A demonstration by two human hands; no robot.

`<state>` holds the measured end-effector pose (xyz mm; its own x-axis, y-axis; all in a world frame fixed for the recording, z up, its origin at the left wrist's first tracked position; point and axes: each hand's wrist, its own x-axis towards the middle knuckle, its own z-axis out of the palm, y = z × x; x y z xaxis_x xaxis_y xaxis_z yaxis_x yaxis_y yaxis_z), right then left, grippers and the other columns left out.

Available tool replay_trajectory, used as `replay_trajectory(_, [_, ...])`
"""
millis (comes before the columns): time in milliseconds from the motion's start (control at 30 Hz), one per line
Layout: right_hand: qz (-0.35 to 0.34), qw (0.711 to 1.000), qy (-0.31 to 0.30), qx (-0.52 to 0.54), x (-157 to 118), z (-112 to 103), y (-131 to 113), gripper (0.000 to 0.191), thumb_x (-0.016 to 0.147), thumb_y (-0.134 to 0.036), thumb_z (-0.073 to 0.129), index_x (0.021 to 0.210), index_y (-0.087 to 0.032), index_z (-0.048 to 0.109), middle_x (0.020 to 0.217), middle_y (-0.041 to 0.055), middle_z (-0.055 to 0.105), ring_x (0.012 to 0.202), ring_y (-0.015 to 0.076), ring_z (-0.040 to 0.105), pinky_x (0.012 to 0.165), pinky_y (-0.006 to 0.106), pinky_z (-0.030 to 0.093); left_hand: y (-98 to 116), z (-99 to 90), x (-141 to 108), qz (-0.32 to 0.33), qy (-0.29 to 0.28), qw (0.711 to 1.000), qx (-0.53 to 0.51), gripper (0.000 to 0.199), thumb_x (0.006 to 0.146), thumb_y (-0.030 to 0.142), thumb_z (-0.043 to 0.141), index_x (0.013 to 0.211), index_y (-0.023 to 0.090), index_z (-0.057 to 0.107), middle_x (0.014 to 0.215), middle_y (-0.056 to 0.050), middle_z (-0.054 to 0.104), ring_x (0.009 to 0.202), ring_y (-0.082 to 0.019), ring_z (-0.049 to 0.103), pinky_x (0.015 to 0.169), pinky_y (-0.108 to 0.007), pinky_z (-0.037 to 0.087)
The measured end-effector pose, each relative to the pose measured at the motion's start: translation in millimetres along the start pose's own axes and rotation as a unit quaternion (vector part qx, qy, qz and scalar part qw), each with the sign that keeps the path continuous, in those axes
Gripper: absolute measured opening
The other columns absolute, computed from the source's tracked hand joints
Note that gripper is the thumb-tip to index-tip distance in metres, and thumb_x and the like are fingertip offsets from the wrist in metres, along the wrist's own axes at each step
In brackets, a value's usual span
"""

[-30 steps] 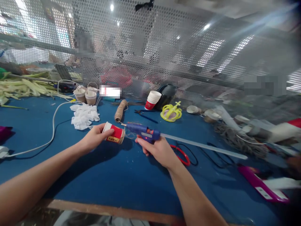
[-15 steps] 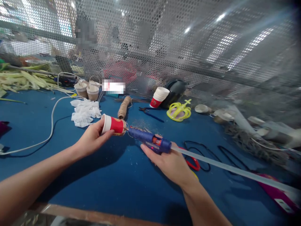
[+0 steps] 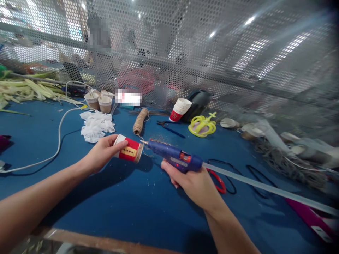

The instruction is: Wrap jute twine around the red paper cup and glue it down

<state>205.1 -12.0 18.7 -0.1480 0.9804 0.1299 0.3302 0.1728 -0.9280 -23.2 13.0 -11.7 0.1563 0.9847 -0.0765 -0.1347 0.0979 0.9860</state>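
My left hand [image 3: 103, 152] is closed around a red and white paper cup [image 3: 130, 149], tipped on its side with its base toward the right. Some twine lies along the cup's base end, and a thin strand runs from there toward a spool of twine [image 3: 140, 121] behind. In my right hand [image 3: 192, 180] is a blue hot glue gun [image 3: 172, 154], its metal tip pointing left, close to the cup's base. A red light glows on the gun's side. From its back end a long translucent glue stick [image 3: 265, 187] sticks out to the right.
White gloves [image 3: 96, 125], twine-wrapped cups [image 3: 105, 103] and a white cord [image 3: 59, 130] lie left. Pliers [image 3: 172, 129], stacked paper cups [image 3: 180, 108] and a yellow crown-shaped piece [image 3: 202, 125] stand behind. Red-handled scissors [image 3: 219, 183] and grey rope [image 3: 288, 162] are right. A perforated metal screen [image 3: 159, 46] closes the back.
The cup has turned in my left hand, bringing its yellow label into view. The glue gun has shifted slightly right, its tip drawing back from the cup's base.
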Motion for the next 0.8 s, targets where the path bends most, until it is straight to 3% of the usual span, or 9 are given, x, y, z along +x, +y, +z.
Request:
replay_trajectory(133, [0.072, 0.988, -0.026, 0.131, 6, 9, -1, 0.021, 0.071, -0.035, 0.065, 0.077, -0.015, 0.066, 0.073, 0.0045, 0.068, 0.058, 0.0148, 0.063, 0.056, 0.029, 0.053, 0, 8.0, -7, -0.012, -0.019, 1.000, -0.003, 0.031, 0.068, 0.041, 0.065, 0.080, 0.013, 0.059, 0.071, -0.002, 0.065, 0.063, -0.013, 0.058, 0.062, -0.024, 0.044])
replay_trajectory(267, [0.115, 0.963, -0.017, 0.243, 12, 19, 6, 0.025, 0.069, -0.033, 0.068, 0.088, -0.017, 0.066, 0.097, 0.0070, 0.067, 0.080, 0.0181, 0.065, 0.073, 0.034, 0.053, -1, 15.0, -14, -0.005, -0.035, 0.999, 0.018, 0.029, 0.070, 0.040, 0.064, 0.080, 0.014, 0.058, 0.073, 0.000, 0.064, 0.065, -0.012, 0.056, 0.064, -0.022, 0.043])
replay_trajectory(500, [0.048, 0.972, -0.006, 0.230, 14, 19, 10, 0.019, 0.072, -0.032, 0.065, 0.083, -0.017, 0.068, 0.090, 0.0052, 0.069, 0.086, 0.0180, 0.063, 0.083, 0.036, 0.048, -2, 23.9, -18, -0.033, -0.091, 0.993, 0.075, 0.030, 0.070, 0.040, 0.062, 0.083, 0.013, 0.057, 0.077, -0.002, 0.064, 0.070, -0.015, 0.056, 0.066, -0.024, 0.043])
replay_trajectory(800, [0.052, 0.951, -0.146, 0.267, 9, 25, 3, 0.015, 0.074, -0.029, 0.064, 0.086, -0.019, 0.068, 0.087, 0.0031, 0.070, 0.084, 0.0170, 0.064, 0.081, 0.035, 0.050, -16, 40.8, -16, -0.055, -0.094, 0.990, 0.085, 0.033, 0.066, 0.044, 0.063, 0.075, 0.012, 0.059, 0.070, -0.001, 0.062, 0.062, -0.013, 0.053, 0.059, -0.023, 0.039])
